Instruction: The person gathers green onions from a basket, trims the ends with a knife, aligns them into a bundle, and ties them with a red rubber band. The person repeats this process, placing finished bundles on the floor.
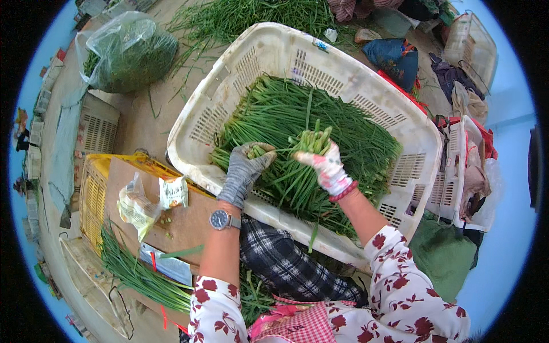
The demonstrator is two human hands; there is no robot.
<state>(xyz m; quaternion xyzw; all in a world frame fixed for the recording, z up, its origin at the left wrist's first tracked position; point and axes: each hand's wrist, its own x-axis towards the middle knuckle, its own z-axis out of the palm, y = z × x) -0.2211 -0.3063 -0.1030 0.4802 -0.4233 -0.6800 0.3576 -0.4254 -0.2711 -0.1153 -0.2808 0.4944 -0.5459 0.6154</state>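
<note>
A large white plastic crate (266, 32) stands before me, with a thick layer of long green chive-like stalks (279, 103) in it. My right hand (328, 167), in a white glove with pink stains, grips a bunch of these stalks (312, 142); their pale ends point up and the leaves hang below. Just left of it, my left hand (246, 169) wears a grey knit glove. A few short pale-green stalk ends (256, 151) show in its curled fingers. Both hands are above the crate's near side, and a thin stalk seems to span between them.
At the left, a board (128, 169) on a yellow crate (92, 201) bears food packets (173, 192), a broad metal blade (169, 261) and another bunch of stalks (141, 274). A plastic bag of greens (133, 55) and loose greens (257, 17) lie beyond. More crates (465, 171) stand right.
</note>
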